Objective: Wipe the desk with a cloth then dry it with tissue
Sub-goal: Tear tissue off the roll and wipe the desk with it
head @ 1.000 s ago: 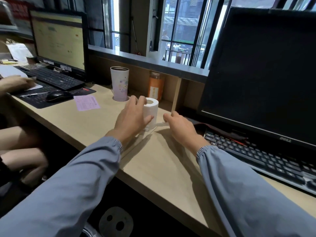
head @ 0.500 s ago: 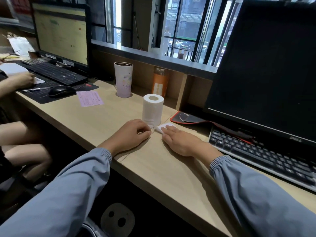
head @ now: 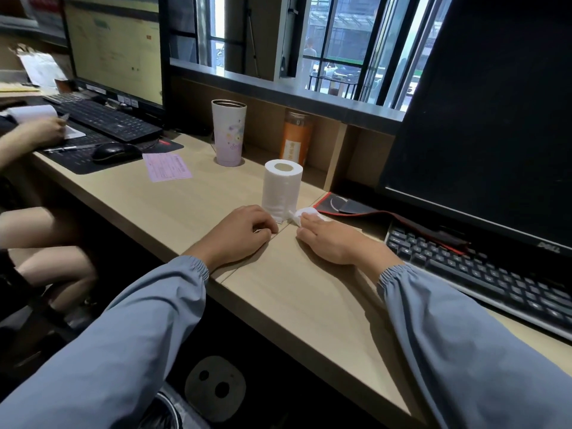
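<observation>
A white tissue roll (head: pixel 281 187) stands upright on the light wooden desk (head: pixel 288 292). Just in front of it my left hand (head: pixel 238 233) rests on the desk with its fingers curled, a sliver of white showing under the fingertips. My right hand (head: pixel 334 239) lies flat on the desk to the right, fingers pressing a small crumpled piece of tissue (head: pixel 305 213) that still seems joined to the roll's base. No cloth is in view.
A pale tumbler (head: pixel 228 133) and an orange bottle (head: pixel 295 137) stand behind the roll. A pink slip (head: pixel 167 167) lies to the left. A black monitor (head: pixel 483 113), keyboard (head: pixel 483 274) and red-edged mouse pad (head: pixel 356 209) fill the right. Another person's hand (head: pixel 40 134) works at far left.
My left hand has let go of the roll and dropped to the desk in front of it. My right hand pulled tissue down and now presses it flat on the desk.
</observation>
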Available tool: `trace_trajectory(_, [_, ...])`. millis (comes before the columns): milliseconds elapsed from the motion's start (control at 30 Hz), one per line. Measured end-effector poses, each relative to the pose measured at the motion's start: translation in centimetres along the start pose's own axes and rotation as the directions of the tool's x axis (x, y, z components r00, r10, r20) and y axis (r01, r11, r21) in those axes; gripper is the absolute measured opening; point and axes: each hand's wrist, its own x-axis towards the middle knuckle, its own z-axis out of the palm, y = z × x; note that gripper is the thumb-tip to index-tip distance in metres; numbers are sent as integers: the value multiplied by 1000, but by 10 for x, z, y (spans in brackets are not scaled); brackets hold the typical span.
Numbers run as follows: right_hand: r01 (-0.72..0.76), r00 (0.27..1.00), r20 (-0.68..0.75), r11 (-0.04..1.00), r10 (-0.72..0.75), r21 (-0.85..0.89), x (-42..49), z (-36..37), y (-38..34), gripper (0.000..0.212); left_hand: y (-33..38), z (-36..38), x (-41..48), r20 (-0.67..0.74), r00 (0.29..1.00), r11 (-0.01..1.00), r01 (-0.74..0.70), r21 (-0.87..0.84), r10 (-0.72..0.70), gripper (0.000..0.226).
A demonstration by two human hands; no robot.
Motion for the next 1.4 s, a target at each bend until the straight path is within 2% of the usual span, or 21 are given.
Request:
trace_trajectory(333, [-62, 998, -27, 998, 63, 27, 11, -1, -2, 63, 2, -2, -1, 6, 1000, 1000, 19, -6, -19, 27])
trace_trajectory(633, [54, 997, 55, 998, -56, 30, -18, 7, -9, 61, 3, 0, 0, -4, 1000, 999, 30, -13, -30, 24])
trace_trajectory(800, [36, 998, 54, 999, -38, 40, -19, 2, -17, 59, 2, 0, -2, -12, 999, 999, 34, -14, -34, 25])
trace_trajectory(967, [158, 986, 44, 987, -159, 9, -41, 22, -41, 62, 6, -1, 0, -19, 998, 998, 63, -5, -63, 23])
trace_trajectory(1167, [92, 995, 34, 996, -93, 13, -36, 14, -47, 60, 4, -1, -3, -43, 992, 987, 112, -115, -117, 28])
trace_trajectory(1400, [203, 974, 101, 979, -203, 5, -61, 27, -58, 61, 5, -3, -2, -12, 984, 964, 172, -204, -178, 34])
